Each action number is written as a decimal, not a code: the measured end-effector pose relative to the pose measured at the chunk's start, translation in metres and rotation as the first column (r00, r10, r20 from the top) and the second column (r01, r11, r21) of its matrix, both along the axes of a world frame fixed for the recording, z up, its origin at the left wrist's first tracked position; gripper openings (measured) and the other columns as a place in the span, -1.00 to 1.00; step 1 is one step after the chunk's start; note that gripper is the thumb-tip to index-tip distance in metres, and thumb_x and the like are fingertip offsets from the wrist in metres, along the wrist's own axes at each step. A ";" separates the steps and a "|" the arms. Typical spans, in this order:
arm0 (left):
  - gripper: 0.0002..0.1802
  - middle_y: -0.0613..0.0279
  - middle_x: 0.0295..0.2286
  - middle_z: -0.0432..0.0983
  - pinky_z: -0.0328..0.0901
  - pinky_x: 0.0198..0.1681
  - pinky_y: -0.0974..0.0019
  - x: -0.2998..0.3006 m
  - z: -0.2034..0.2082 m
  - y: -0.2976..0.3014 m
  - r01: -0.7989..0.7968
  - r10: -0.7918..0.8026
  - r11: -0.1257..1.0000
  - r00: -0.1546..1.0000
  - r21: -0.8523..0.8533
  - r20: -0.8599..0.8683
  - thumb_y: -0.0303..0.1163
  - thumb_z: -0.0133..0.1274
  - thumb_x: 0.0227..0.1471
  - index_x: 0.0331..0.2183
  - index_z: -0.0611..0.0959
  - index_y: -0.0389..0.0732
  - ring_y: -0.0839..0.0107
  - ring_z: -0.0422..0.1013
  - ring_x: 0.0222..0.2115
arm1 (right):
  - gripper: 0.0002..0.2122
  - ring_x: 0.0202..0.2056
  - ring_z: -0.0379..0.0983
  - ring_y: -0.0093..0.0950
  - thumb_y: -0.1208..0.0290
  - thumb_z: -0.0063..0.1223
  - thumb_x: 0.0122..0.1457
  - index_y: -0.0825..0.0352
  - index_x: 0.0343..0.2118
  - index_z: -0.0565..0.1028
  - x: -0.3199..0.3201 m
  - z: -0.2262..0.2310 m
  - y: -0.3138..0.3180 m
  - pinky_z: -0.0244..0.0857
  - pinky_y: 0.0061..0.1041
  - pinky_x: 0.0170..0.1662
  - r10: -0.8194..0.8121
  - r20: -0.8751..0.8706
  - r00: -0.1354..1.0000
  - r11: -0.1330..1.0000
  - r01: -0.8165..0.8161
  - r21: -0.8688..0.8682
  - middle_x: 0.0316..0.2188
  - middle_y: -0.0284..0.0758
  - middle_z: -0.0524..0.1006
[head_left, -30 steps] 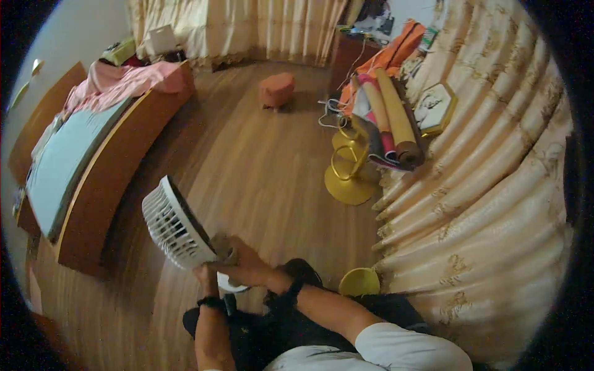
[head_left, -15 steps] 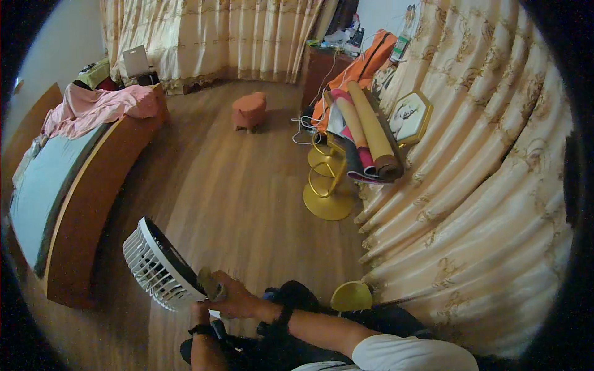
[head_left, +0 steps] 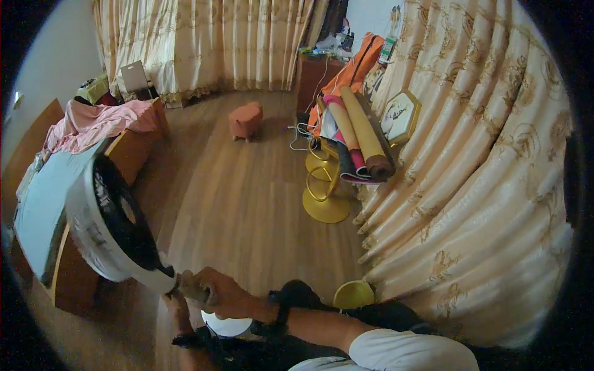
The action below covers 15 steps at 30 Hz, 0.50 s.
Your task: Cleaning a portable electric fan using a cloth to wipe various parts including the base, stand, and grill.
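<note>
A white fan point(head_left: 102, 247) with a dark inner side is tilted up in front of me, over the lower left of the floor. My left hand point(head_left: 178, 312) is closed around its lower end from beneath; the fingers are partly hidden. My right hand point(head_left: 221, 294) pinches a crumpled greyish-brown cloth point(head_left: 194, 287) against the fan's lower rim. Below my hands a round white disc point(head_left: 228, 325) shows, partly covered by the right forearm; whether it joins the fan I cannot tell.
A bed with a wooden side point(head_left: 133, 167) stands at left, a pink cloth point(head_left: 102, 123) on it. Ahead is an orange stool point(head_left: 246, 120). At right are a gold stand point(head_left: 327, 207), rolled mats point(head_left: 365, 139), long curtains point(head_left: 464, 198) and a yellow bin point(head_left: 354, 295) close by.
The fan has swung up and left, turning its dark inner side more toward me. Both hands have shifted slightly left, and the white disc has come into view below.
</note>
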<state>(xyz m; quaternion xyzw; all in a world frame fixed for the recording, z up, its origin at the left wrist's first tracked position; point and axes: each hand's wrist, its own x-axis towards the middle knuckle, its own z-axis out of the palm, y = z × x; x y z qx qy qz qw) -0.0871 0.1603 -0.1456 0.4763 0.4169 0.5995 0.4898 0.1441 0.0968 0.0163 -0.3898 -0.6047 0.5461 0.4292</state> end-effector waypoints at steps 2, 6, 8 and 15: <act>-0.65 0.22 -0.28 0.47 0.38 -0.27 0.23 -0.005 0.041 0.000 -0.039 0.042 0.994 0.999 0.105 -0.020 -0.28 0.16 0.12 -0.11 0.50 -0.24 0.40 0.43 -0.28 | -0.54 -0.14 0.48 -0.46 0.48 0.37 -0.01 0.27 -0.05 0.38 0.008 0.011 -0.001 0.40 -0.41 -0.12 -0.076 -0.009 0.997 0.988 0.076 0.138 -0.23 -0.30 0.52; -0.75 0.30 -0.36 0.43 0.31 -0.35 0.28 -0.005 0.136 -0.024 -0.184 0.218 0.965 0.959 0.188 -0.181 -0.30 0.16 0.13 -0.20 0.51 -0.18 0.48 0.38 -0.34 | -0.57 -0.23 0.49 -0.56 0.58 0.34 -0.02 0.28 -0.07 0.41 0.026 0.037 -0.011 0.42 -0.46 -0.21 -0.081 -0.140 0.987 0.989 0.097 0.111 -0.30 -0.37 0.53; -0.80 0.34 -0.39 0.42 0.28 -0.38 0.31 0.008 0.183 -0.031 -0.250 0.289 0.938 0.947 0.239 -0.141 -0.31 0.16 0.13 -0.25 0.51 -0.13 0.52 0.37 -0.38 | -0.59 -0.30 0.50 -0.59 0.59 0.33 -0.02 0.27 -0.09 0.43 0.036 0.056 -0.019 0.43 -0.49 -0.26 -0.105 -0.120 0.987 0.986 0.119 0.115 -0.32 -0.38 0.54; -0.59 -0.02 -0.13 0.46 0.34 -0.14 0.24 0.010 0.266 -0.073 -0.038 0.712 0.654 0.370 0.756 -0.597 -0.42 -0.06 0.18 0.07 0.41 -0.24 0.22 0.44 -0.21 | -0.73 -0.43 0.50 -0.52 0.42 0.29 0.03 0.25 -0.20 0.49 0.062 0.075 -0.036 0.42 -0.46 -0.39 -0.186 0.028 0.982 0.963 0.176 0.204 -0.38 -0.39 0.55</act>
